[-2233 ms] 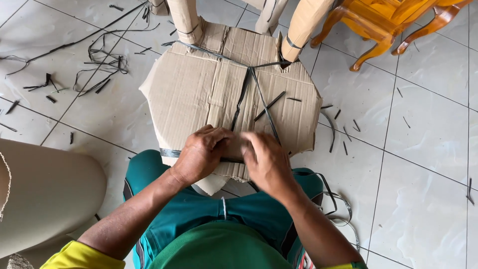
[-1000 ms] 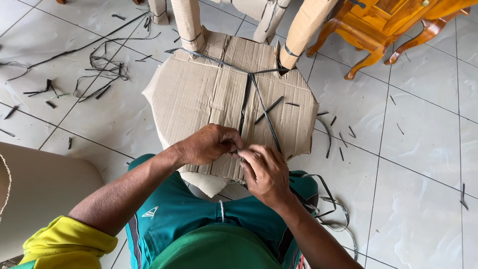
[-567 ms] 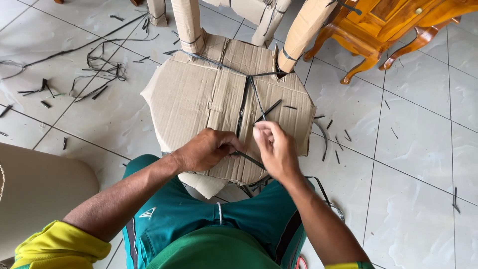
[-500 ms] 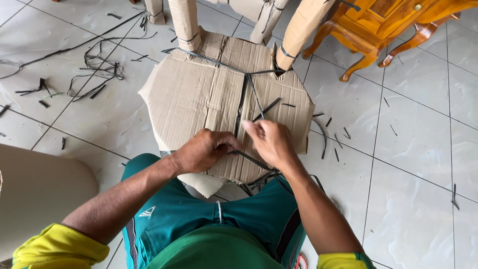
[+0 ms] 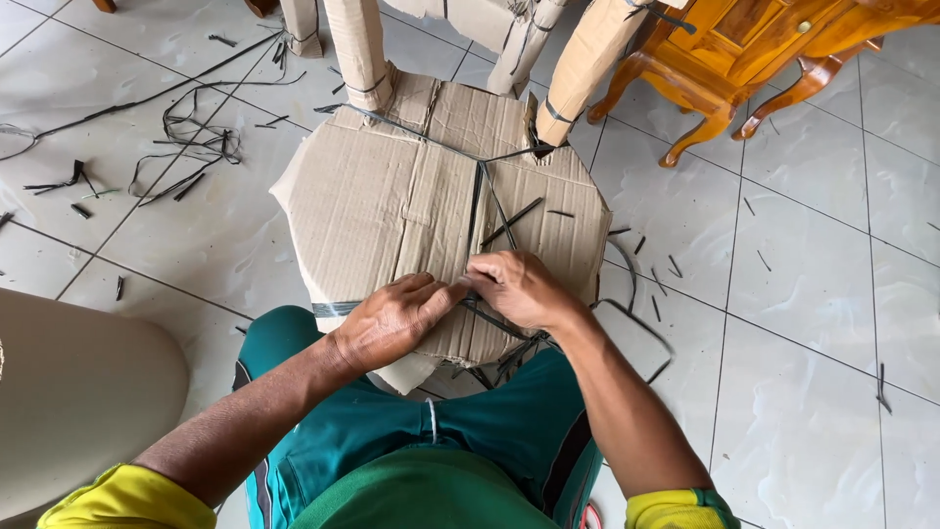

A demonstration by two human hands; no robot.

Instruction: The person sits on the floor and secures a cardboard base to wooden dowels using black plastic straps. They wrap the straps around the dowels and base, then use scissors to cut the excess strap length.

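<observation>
strap work at the near edge

both hands have closed together again: left hand (image 5: 392, 318) and right hand (image 5: 521, 289) pinch the dark strap (image 5: 480, 201) on the cardboard-wrapped seat (image 5: 392, 196). wrapping looks mostly done; strap scraps (image 5: 186, 147) litter the floor.

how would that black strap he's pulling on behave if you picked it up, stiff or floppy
The black strap is probably springy rather than limp: loose lengths on the tiled floor hold open loops. Likely light and slick, being thin, narrow and plastic-looking. Both hands, left and right, pinch it.
</observation>
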